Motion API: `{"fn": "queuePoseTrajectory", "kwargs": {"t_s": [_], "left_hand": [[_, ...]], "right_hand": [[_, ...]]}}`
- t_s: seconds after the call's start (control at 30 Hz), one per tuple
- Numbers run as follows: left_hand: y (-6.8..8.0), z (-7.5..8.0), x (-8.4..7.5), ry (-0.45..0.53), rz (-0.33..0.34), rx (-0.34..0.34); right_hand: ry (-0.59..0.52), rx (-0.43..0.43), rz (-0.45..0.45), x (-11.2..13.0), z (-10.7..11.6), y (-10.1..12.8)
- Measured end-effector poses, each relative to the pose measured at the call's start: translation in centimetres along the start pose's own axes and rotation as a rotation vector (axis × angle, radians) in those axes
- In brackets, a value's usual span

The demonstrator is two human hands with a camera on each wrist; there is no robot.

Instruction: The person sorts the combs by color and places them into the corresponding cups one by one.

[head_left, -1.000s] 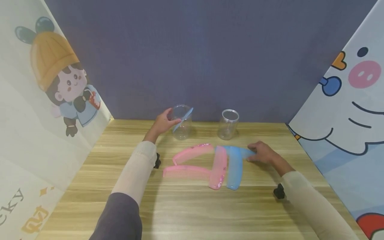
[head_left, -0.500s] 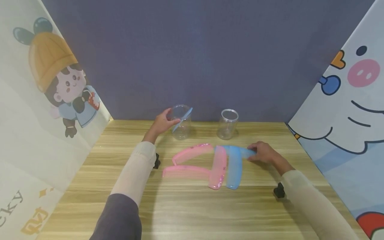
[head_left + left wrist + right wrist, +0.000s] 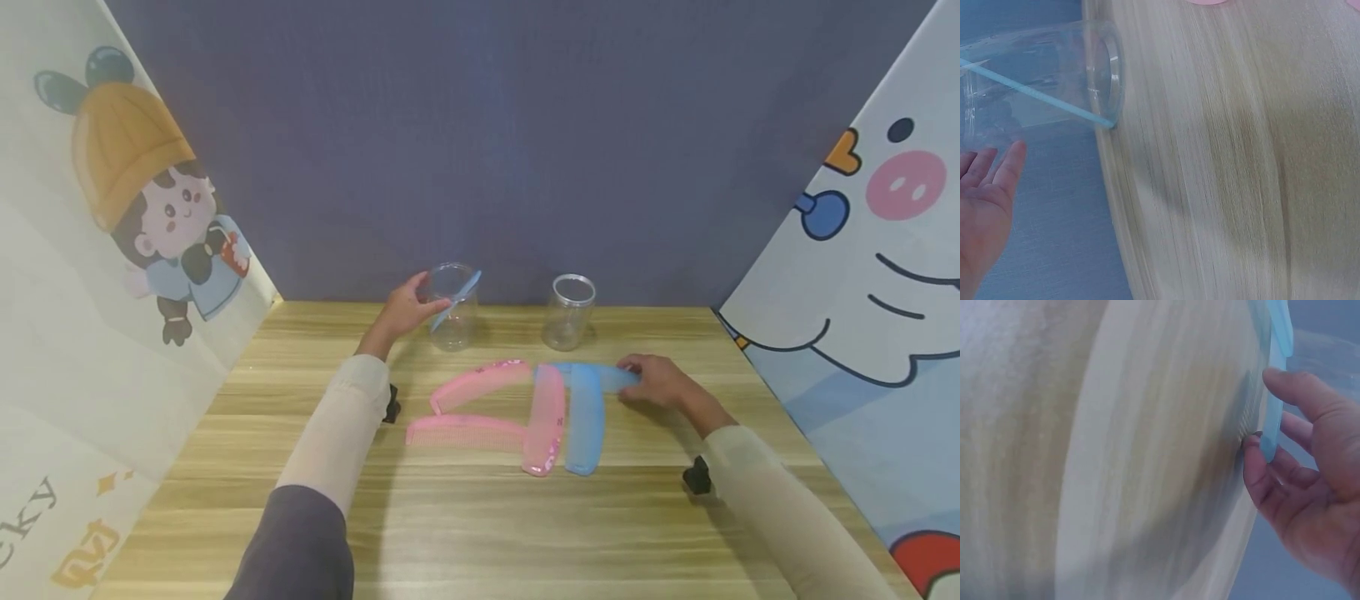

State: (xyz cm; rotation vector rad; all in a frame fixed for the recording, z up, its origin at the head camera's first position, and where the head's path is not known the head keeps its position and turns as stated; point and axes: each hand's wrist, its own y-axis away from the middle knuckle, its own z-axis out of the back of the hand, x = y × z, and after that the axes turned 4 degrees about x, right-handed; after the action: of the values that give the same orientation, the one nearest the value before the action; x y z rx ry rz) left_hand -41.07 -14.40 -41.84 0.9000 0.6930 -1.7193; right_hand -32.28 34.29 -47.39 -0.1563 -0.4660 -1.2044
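Observation:
My left hand (image 3: 411, 307) (image 3: 988, 187) is at the left side of a clear plastic jar (image 3: 453, 321) (image 3: 1035, 81) at the back of the wooden table (image 3: 480, 517), fingers straight against its wall. A thin blue comb (image 3: 459, 294) (image 3: 1035, 94) leans inside this jar and sticks out over the rim. My right hand (image 3: 636, 379) (image 3: 1264, 412) pinches the right end of a blue comb (image 3: 596, 377) (image 3: 1275, 381) lying flat on the table. Another blue comb (image 3: 585, 425) and three pink combs (image 3: 480, 383) (image 3: 465, 432) (image 3: 546, 417) lie beside it.
A second clear jar (image 3: 570, 312) stands empty at the back, right of the first. Cartoon panels wall in the left (image 3: 112, 250) and right (image 3: 862, 292) sides, and a dark blue wall (image 3: 487, 150) closes the back. Bare wood lies in front of the combs.

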Motion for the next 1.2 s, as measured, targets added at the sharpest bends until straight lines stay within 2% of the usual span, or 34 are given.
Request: {"fn": "queuePoseTrajectory", "kwargs": {"t_s": [0.3, 0.5, 0.83, 0.93, 1.07, 1.2], "left_hand": [[0.0, 0.0, 0.0, -0.004, -0.002, 0.004], [0.2, 0.0, -0.1, -0.01, -0.002, 0.004], [0.1, 0.0, -0.2, 0.008, -0.009, -0.004], [0.1, 0.0, -0.1, 0.013, -0.006, 0.003], [-0.1, 0.0, 0.1, 0.011, -0.005, 0.006], [-0.3, 0.0, 0.2, -0.001, -0.005, 0.003]], "right_hand": [[-0.054, 0.027, -0.02, -1.4, -0.1, 0.4], [-0.14, 0.03, -0.025, -1.6, 0.1, 0.8], [-0.266, -0.056, 0.004, -2.0, 0.2, 1.3], [-0.308, -0.067, -0.022, -2.0, 0.2, 1.4], [-0.421, -0.085, -0.084, -1.9, 0.3, 1.4], [-0.511, -0.121, -0.09, -1.6, 0.7, 1.3]]}}
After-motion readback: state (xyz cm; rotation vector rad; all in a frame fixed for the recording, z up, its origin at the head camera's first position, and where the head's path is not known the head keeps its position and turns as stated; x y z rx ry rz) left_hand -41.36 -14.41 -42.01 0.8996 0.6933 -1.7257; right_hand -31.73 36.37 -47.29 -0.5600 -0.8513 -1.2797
